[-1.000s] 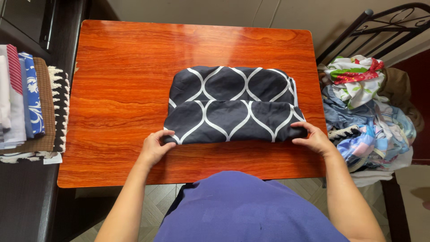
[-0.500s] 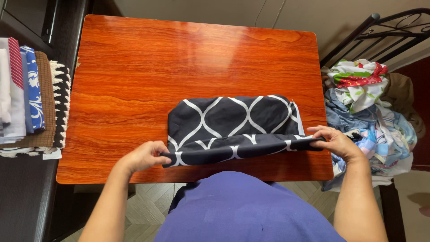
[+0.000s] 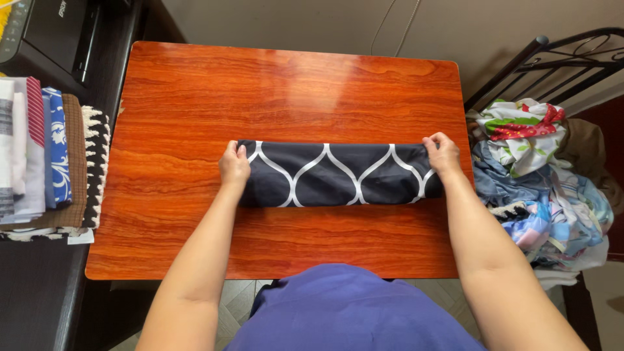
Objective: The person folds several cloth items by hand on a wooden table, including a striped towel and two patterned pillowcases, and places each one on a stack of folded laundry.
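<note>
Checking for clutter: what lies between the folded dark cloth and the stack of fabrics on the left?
Only bare table, seen in the head view.

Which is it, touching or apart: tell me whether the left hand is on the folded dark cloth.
Touching. The head view shows the left hand resting on the left end of the folded dark cloth, fingers overlapping its edge with no gap.

A shiny orange-red wooden table (image 3: pixel 195 117) is set near a plain beige wall (image 3: pixel 312 23). A black metal chair (image 3: pixel 552 55) is seen beside it, and pale patterned floor tiles (image 3: pixel 237 302) are seen underneath.
</note>
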